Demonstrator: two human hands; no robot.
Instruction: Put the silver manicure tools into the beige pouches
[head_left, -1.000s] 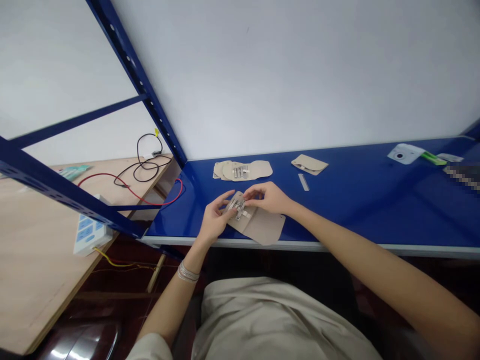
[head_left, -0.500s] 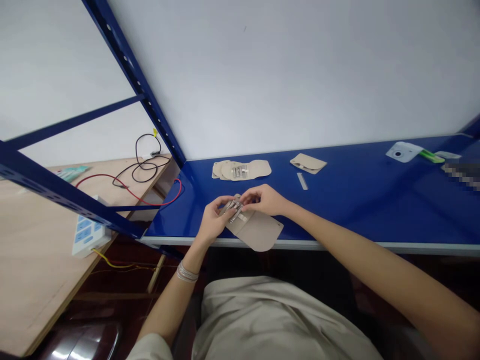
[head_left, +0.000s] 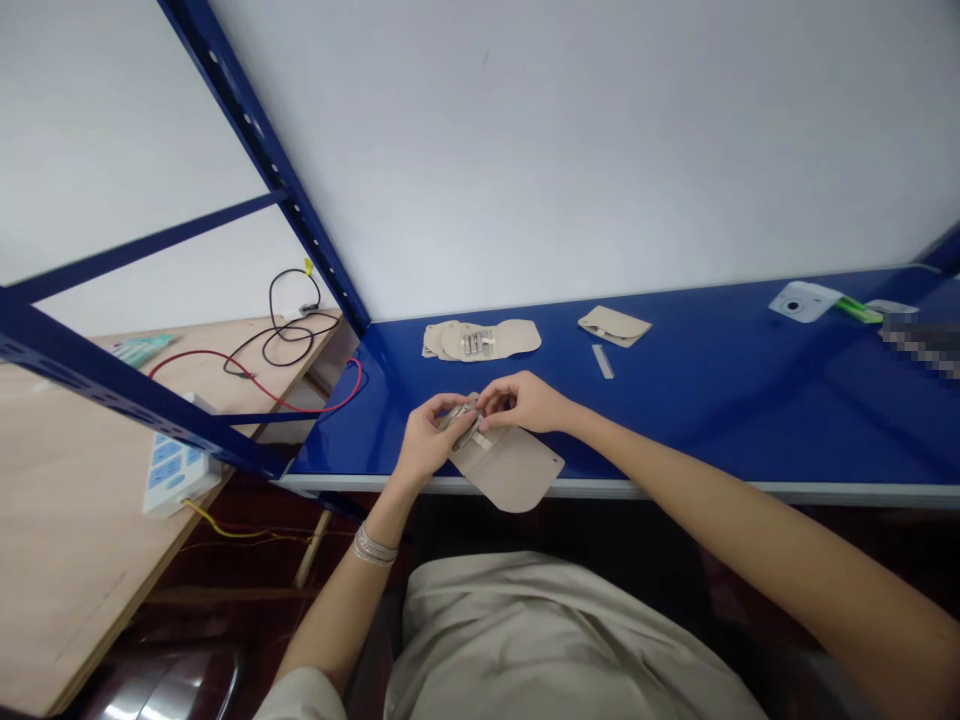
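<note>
Well left of the open beige case (head_left: 517,478) lies a white power strip (head_left: 178,468), its sockets blue. At the case's left edge, the left hand (head_left: 427,437) grips it, thumb over the small metal tools (head_left: 465,428) fitted there. Behind the case, overlapping beige cases (head_left: 516,340) lie on the blue worktop (head_left: 720,410). The held case itself is at the worktop's front edge — its flap hangs past. Over its upper part the right hand (head_left: 529,402) bends its fingers narrowly at the tools — what they pinch, I cannot tell. Behind and right of the case are a flat strip (head_left: 603,362) and a folded case (head_left: 616,326).
</note>
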